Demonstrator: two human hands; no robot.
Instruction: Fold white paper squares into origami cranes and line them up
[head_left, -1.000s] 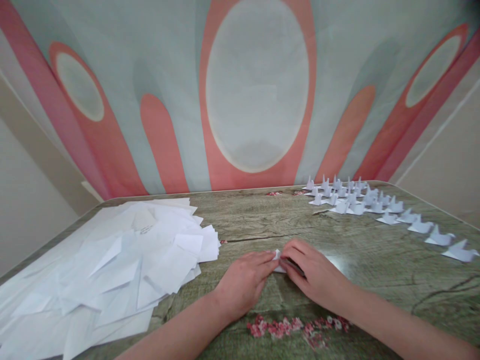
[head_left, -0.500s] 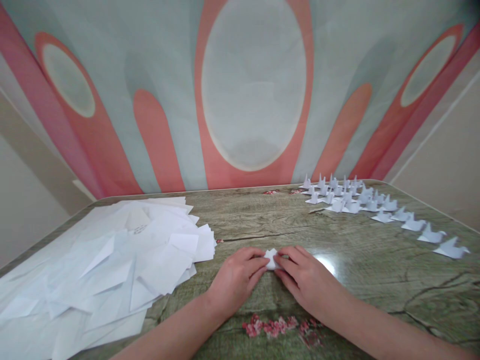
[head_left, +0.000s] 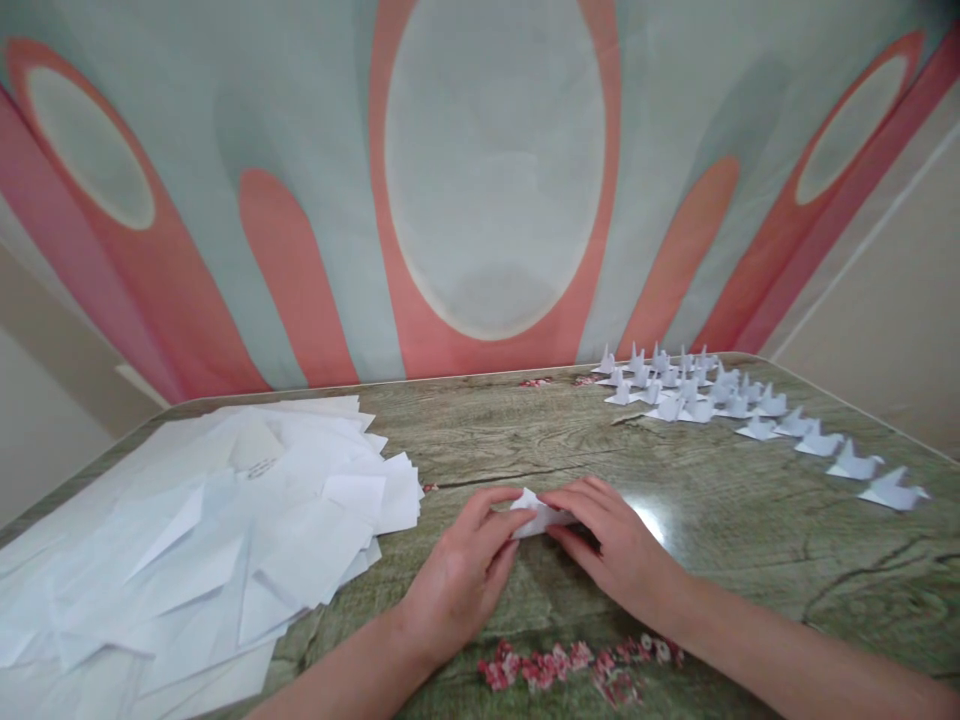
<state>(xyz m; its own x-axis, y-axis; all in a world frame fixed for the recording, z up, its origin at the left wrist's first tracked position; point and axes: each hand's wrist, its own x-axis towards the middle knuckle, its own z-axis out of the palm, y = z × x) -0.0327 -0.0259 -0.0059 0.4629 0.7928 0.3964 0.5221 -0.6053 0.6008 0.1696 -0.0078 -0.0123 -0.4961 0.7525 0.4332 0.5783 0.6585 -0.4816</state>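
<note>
A small folded piece of white paper (head_left: 531, 518) is held between both hands just above the wood-patterned table (head_left: 480, 430). My left hand (head_left: 465, 560) pinches its left side between thumb and fingers. From the right, my right hand (head_left: 619, 545) is closed on the other end, its fingertips covering part of the paper. The exact folded shape is partly hidden by the fingers. Several white folded paper birds (head_left: 757, 428) stand in rows at the right, beyond my right hand. To the left of my left hand lies a wide heap of white paper sheets (head_left: 300, 540).
Pink printed flowers (head_left: 547, 665) decorate the tabletop near its front. A wall covering (head_left: 495, 180) with coral and grey-green shapes rises directly behind the table's back edge. A bright light reflection (head_left: 649, 523) shows beside my right hand.
The folded paper has been turned and shows a longer, slanted side. My fingers have shifted their grip on it. The whole view has moved slightly.
</note>
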